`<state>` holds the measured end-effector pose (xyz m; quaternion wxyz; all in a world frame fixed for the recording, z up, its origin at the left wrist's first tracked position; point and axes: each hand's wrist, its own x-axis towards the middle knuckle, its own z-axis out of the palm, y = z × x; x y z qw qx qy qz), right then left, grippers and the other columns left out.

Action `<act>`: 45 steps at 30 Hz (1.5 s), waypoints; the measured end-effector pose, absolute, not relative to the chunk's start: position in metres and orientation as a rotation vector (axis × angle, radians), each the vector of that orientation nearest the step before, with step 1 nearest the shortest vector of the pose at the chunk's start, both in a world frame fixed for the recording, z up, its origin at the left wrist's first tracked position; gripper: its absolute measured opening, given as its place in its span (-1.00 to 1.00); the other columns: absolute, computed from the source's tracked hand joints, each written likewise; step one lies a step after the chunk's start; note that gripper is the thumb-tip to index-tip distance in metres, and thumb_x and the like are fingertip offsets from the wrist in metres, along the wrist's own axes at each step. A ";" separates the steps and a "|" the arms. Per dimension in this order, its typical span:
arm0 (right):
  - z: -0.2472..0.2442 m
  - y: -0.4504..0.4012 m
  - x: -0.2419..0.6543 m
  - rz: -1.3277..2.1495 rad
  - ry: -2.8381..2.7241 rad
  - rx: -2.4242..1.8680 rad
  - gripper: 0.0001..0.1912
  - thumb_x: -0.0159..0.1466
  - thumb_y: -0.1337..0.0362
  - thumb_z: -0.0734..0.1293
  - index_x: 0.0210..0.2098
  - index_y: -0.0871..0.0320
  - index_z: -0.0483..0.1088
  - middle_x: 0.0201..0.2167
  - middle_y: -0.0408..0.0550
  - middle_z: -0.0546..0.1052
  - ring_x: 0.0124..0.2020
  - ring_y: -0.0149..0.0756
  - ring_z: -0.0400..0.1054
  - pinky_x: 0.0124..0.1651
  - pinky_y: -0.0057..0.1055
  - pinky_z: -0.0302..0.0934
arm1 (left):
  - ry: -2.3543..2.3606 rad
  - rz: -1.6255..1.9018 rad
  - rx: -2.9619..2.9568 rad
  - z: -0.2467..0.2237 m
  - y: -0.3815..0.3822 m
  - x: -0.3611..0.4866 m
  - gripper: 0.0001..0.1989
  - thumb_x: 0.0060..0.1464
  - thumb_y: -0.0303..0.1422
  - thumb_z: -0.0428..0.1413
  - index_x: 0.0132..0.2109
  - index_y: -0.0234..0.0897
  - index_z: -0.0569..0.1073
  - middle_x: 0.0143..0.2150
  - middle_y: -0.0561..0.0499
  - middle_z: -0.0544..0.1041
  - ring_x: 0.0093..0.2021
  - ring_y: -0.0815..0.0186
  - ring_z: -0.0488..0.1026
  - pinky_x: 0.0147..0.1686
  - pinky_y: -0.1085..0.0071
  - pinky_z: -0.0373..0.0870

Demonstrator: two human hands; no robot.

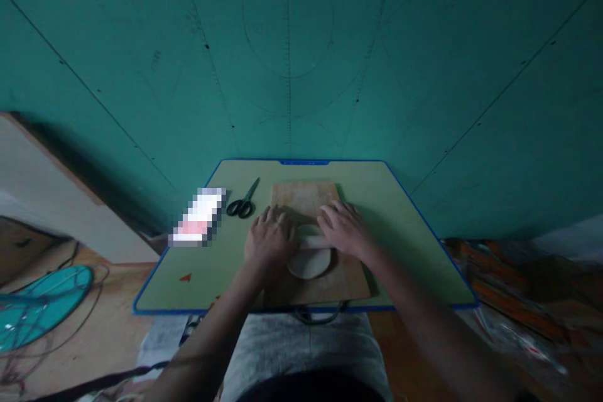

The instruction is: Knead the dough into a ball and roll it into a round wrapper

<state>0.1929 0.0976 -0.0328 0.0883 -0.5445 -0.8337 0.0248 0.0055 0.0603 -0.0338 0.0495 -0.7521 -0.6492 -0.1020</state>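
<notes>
A round, flat, pale piece like dough point(308, 265) lies on a wooden board point(325, 289). Across it runs a light rolling pin point(315, 242), its middle showing between my hands. Over the pin's left end my left hand point(272, 235) is closed, fingers curled forward. My right hand point(343, 226) covers the right end in the same way. Both ends of the pin are hidden under the hands.
The board rests on a green table point(409, 264) with a blue edge. Black scissors point(242, 204) and a blurred, bright flat object point(198, 217) lie to the left. Behind the table stands a green wall point(301, 75). Clutter covers the floor at both sides.
</notes>
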 end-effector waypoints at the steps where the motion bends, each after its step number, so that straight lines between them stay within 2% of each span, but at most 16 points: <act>1: -0.035 0.091 0.195 0.044 -2.477 -1.581 -0.68 0.43 0.16 0.14 -0.01 0.13 0.43 0.06 0.13 0.48 0.13 -0.09 0.29 0.17 -0.15 0.13 | -1.966 -0.323 -2.293 -0.035 0.054 0.005 -0.71 0.27 -0.29 -0.03 0.00 -0.26 0.51 0.25 -0.26 0.42 0.23 0.00 0.37 0.10 0.11 0.40; 5: -0.041 0.078 0.199 -0.003 -2.486 -1.499 -0.62 0.43 0.12 0.14 0.09 0.14 0.40 0.14 0.14 0.44 0.20 -0.04 0.24 0.25 -0.07 0.05 | -1.919 -0.390 -2.299 -0.037 0.042 0.006 -0.70 0.28 -0.31 -0.05 -0.01 -0.26 0.52 0.27 -0.25 0.41 0.28 -0.01 0.32 0.18 0.08 0.34; 9: -0.038 0.102 0.194 0.115 -2.496 -1.596 -0.64 0.42 0.11 0.15 0.04 0.12 0.42 0.10 0.13 0.47 0.16 -0.07 0.31 0.18 -0.12 0.14 | -2.024 -0.321 -2.284 -0.032 0.065 0.009 -0.70 0.28 -0.28 -0.04 -0.03 -0.29 0.51 0.21 -0.26 0.45 0.22 0.01 0.38 0.10 0.13 0.41; 12: -0.038 0.108 0.193 0.135 -2.483 -1.613 -0.65 0.43 0.12 0.14 0.04 0.11 0.43 0.12 0.14 0.46 0.15 -0.06 0.33 0.18 -0.10 0.17 | -2.061 -0.282 -2.270 -0.031 0.071 0.009 -0.69 0.27 -0.26 -0.01 0.01 -0.30 0.50 0.24 -0.27 0.43 0.25 0.00 0.36 0.13 0.11 0.39; 19: -0.043 0.078 0.200 0.026 -2.542 -1.443 -0.53 0.44 0.08 0.12 0.18 0.19 0.37 0.26 0.20 0.36 0.31 -0.02 0.15 0.35 -0.03 -0.04 | -1.886 -0.416 -2.273 -0.042 0.036 0.007 -0.68 0.28 -0.27 -0.05 0.02 -0.27 0.51 0.25 -0.24 0.43 0.29 -0.04 0.31 0.17 0.05 0.33; 25: -0.040 0.114 0.192 0.184 -2.504 -1.568 -0.57 0.43 0.10 0.14 0.15 0.14 0.39 0.20 0.15 0.41 0.24 -0.07 0.25 0.26 -0.12 0.11 | -2.002 -0.327 -2.295 -0.033 0.071 0.008 -0.68 0.29 -0.24 -0.06 -0.03 -0.27 0.51 0.20 -0.25 0.46 0.20 0.00 0.40 0.03 0.13 0.44; 28: -0.042 0.104 0.193 0.156 -2.484 -1.577 -0.58 0.43 0.08 0.14 0.13 0.11 0.40 0.21 0.15 0.41 0.24 -0.04 0.26 0.24 -0.07 0.12 | -1.993 -0.343 -2.292 -0.033 0.065 0.008 -0.69 0.27 -0.25 -0.04 -0.04 -0.29 0.50 0.20 -0.27 0.46 0.20 -0.01 0.39 0.08 0.10 0.40; 33: -0.044 0.076 0.197 0.031 -2.490 -1.517 -0.50 0.43 0.06 0.13 0.23 0.18 0.32 0.28 0.20 0.33 0.33 0.00 0.12 0.34 0.01 -0.05 | -1.898 -0.452 -2.298 -0.038 0.040 0.009 -0.68 0.28 -0.28 -0.06 0.00 -0.31 0.50 0.23 -0.28 0.44 0.27 -0.06 0.32 0.17 0.03 0.31; 36: -0.042 0.094 0.194 0.094 -2.469 -1.568 -0.52 0.42 0.07 0.14 0.23 0.14 0.33 0.26 0.16 0.36 0.29 -0.04 0.19 0.30 -0.06 0.02 | -1.946 -0.408 -2.288 -0.034 0.054 0.010 -0.68 0.28 -0.27 -0.08 -0.05 -0.31 0.51 0.18 -0.26 0.47 0.22 -0.03 0.37 0.11 0.09 0.36; 40: -0.038 0.120 0.190 0.217 -2.469 -1.591 -0.62 0.44 0.17 0.10 0.07 0.14 0.42 0.15 0.10 0.44 0.18 -0.15 0.30 0.21 -0.21 0.15 | -1.997 -0.337 -2.296 -0.029 0.077 0.010 -0.70 0.27 -0.24 -0.06 -0.06 -0.28 0.50 0.08 -0.22 0.53 0.10 0.02 0.44 -0.02 0.16 0.44; 45: -0.038 0.086 0.193 0.036 -2.453 -1.540 -0.63 0.43 0.16 0.13 0.08 0.13 0.41 0.11 0.13 0.47 0.15 -0.05 0.30 0.17 -0.13 0.15 | -1.938 -0.417 -2.306 -0.037 0.052 0.009 -0.66 0.30 -0.23 -0.08 -0.03 -0.30 0.51 0.16 -0.25 0.48 0.21 -0.03 0.36 0.12 0.08 0.35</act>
